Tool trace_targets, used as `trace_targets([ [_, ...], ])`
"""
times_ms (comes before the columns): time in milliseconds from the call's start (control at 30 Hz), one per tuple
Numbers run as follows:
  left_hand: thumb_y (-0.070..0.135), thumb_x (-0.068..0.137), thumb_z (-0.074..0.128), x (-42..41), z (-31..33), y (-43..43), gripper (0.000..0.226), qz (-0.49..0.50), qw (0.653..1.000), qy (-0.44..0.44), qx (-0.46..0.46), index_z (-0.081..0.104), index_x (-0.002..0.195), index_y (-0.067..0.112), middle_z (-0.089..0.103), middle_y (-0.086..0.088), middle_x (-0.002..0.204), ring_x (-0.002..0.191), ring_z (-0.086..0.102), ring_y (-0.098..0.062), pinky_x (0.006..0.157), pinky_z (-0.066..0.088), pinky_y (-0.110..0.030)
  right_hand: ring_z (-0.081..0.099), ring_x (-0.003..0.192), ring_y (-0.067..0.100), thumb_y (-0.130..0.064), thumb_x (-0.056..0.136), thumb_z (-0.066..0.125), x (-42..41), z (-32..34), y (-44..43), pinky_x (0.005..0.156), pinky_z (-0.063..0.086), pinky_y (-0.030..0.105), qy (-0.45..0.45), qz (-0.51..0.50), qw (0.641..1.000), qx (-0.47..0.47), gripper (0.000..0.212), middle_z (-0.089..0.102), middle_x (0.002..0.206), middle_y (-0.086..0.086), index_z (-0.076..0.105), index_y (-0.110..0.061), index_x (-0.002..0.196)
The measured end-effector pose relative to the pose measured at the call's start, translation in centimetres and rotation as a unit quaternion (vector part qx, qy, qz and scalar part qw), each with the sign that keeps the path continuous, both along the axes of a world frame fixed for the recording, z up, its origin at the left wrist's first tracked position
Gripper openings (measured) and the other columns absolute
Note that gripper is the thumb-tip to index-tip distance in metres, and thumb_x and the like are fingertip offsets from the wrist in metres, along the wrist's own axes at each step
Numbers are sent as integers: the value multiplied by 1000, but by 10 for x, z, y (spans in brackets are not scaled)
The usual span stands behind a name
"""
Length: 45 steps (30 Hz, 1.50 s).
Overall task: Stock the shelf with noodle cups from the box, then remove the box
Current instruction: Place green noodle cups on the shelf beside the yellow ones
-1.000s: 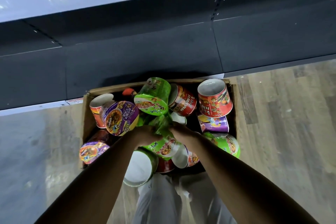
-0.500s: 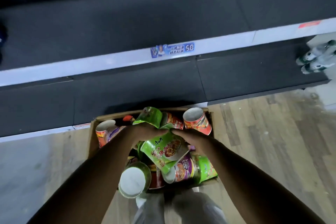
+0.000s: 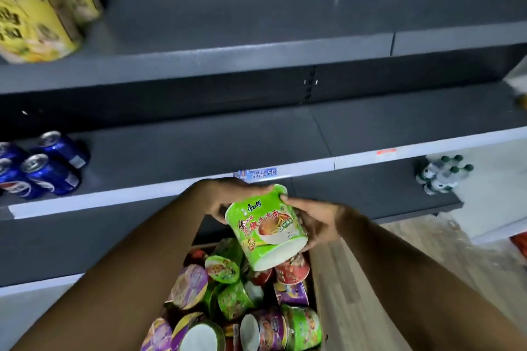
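The left forearm (image 3: pixel 119 279) and the right forearm (image 3: pixel 413 288) are bare and reach forward, converging at centre. The left hand (image 3: pixel 228 198) curls over the upper end of a green noodle cup (image 3: pixel 265 228). The right hand (image 3: pixel 316 221) grips its right side, thumb at the rim and fingers wrapped underneath.

Standing here, all I can see of the person is a bare left forearm (image 3: pixel 122 279) and a bare right forearm (image 3: pixel 405 279), both sleeveless up to the lower edge, narrowing at the wrists into a bare left hand (image 3: pixel 225 196) and a bare right hand (image 3: pixel 316 221).
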<state>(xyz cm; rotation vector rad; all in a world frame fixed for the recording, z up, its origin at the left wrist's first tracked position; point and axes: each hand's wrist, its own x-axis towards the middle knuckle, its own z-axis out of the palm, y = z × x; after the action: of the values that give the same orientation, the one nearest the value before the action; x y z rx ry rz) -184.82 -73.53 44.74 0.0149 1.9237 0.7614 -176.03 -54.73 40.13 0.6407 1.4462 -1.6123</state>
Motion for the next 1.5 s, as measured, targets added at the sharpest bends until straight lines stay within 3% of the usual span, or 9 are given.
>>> trace_targets([
  [233,73,65,58,-19,106,0,69,-94,989,103,50,66,112,24,71,-2,109,103,65,-20,94,49,-37,65,80,14,-61,15,90,-24,92,9,83,49,43,93,20,996,-4,91,68,86,-2,62,-20,92],
  [500,50,67,78,-45,209,-14,50,-201,955,177,125,65,112,32,69,9,101,92,61,-9,83,46,-34,61,98,20,-55,18,93,-43,188,15,98,42,53,200,23,980,-2,106,63,111,2,58,-19,112],
  [600,40,68,75,-50,246,-16,44,-207,943,205,162,65,109,29,69,6,100,89,63,-9,76,48,-27,61,99,21,-56,18,91,-54,222,14,90,46,49,256,22,966,12,115,62,116,2,55,-21,120],
  [700,34,69,77,-59,272,-17,45,-172,926,241,236,65,111,25,71,3,103,93,66,-12,81,51,-31,54,113,27,-57,20,91,-70,245,12,101,40,53,304,-12,953,-5,127,54,135,5,48,-18,133],
  [833,39,56,79,-78,286,-19,62,-83,892,302,325,60,114,32,70,12,102,96,63,-8,88,47,-32,54,114,30,-53,26,93,-98,263,15,103,37,57,367,-95,922,-81,107,56,128,7,57,-17,120],
  [1000,52,49,86,-108,269,-25,111,60,906,277,314,34,144,31,69,5,105,103,62,-15,99,44,-49,67,93,29,-40,28,95,-136,276,23,73,56,48,409,-146,886,-161,92,62,107,9,60,-14,109],
  [1167,33,68,72,-122,252,-14,40,99,901,264,330,62,106,21,73,6,89,87,66,-12,87,51,-34,64,86,26,-25,43,88,-180,281,22,79,56,47,412,-166,879,-171,60,54,90,6,60,-14,94],
  [1267,22,68,76,-142,240,-13,51,148,882,275,354,59,116,14,74,1,97,87,70,-12,79,55,-27,61,89,23,-19,82,61,-202,277,17,89,49,44,416,-171,885,-124,13,58,90,3,58,-16,94],
  [1500,5,73,75,-176,206,-18,67,192,851,295,390,47,134,13,69,-4,114,104,67,-16,93,53,-31,61,98,16,-24,85,63,-241,250,7,98,44,45,415,-114,900,-66,15,67,96,-6,56,-26,98],
])
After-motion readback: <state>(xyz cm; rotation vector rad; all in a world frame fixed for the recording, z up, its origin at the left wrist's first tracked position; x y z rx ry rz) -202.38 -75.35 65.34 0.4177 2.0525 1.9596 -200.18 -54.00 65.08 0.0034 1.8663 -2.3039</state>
